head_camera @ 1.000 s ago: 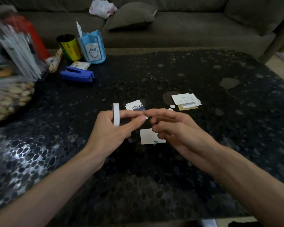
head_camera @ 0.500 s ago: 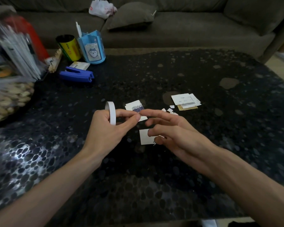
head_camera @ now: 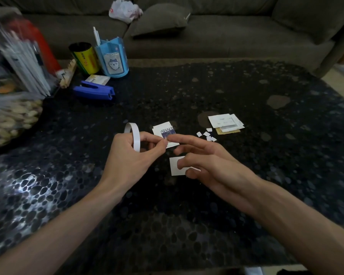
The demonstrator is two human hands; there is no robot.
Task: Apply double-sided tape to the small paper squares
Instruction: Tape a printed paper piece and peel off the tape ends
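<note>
My left hand (head_camera: 131, 157) grips a white roll of double-sided tape (head_camera: 134, 135), held upright over the black table, with thumb and forefinger pinched at its free end. My right hand (head_camera: 205, 161) hovers just right of it, forefinger stretched out to meet the left fingertips, other fingers loosely curled. Whether it pinches the tape end is hidden by the fingers. A white paper square (head_camera: 176, 166) lies flat under the right fingers. A small card with blue print (head_camera: 164, 131) lies just beyond both hands. Several tiny white paper bits (head_camera: 206, 134) lie to the right.
A stack of paper pieces (head_camera: 225, 123) lies at the right middle. At the back left stand a blue stapler (head_camera: 94, 92), a yellow can (head_camera: 85, 58) and a blue pen holder (head_camera: 112, 58). A clear bag of nuts (head_camera: 10, 118) and a sofa (head_camera: 207, 26) border the table.
Both hands shifted slightly left and the tape roll tilted. The right hand's fingers spread out and lowered over the white square.
</note>
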